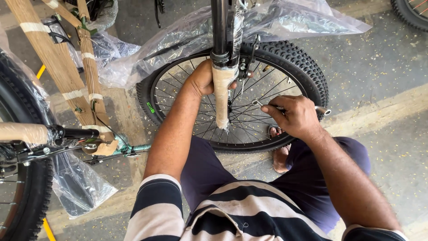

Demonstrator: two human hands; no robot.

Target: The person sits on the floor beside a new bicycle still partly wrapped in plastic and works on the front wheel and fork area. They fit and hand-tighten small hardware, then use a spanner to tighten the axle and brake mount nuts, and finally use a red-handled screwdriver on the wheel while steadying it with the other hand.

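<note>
Concrete floor (383, 67) filled the frame, speckled with yellow bits and crossed by a pale painted stripe. A bicycle front wheel (285, 58) with a knobby tyre stood upright just ahead of the person's knees, spokes facing the camera, clear plastic wrap (285, 20) bunched over its top. A second bicycle wheel (20, 187) sat at the left edge, also plastic-wrapped, with paper-wrapped frame tubes (58, 62) leaning above it and a black handlebar grip (73, 132) pointing right. A sandalled foot (280, 154) showed under the wheel.

The fork leg (223, 96) ran vertically down across the wheel, dark stanchion above and brown paper wrapping below, its long axis top to bottom, ending near the hub. The left hand (203, 80) was clenched around the paper-wrapped fork leg just under the seal — fingers hidden behind it, thumb side toward the camera.

The right hand (296, 117) was closed on a small metal wrench (263, 104), shaft lying roughly horizontal. The ring end pointed left toward the fork leg and hub, the far end poked out past the knuckles on the right. The wrench head sat just right of the fork leg, near it but not touching — so the right hand was the one nearer the axle area, the fork lying to its left.
</note>
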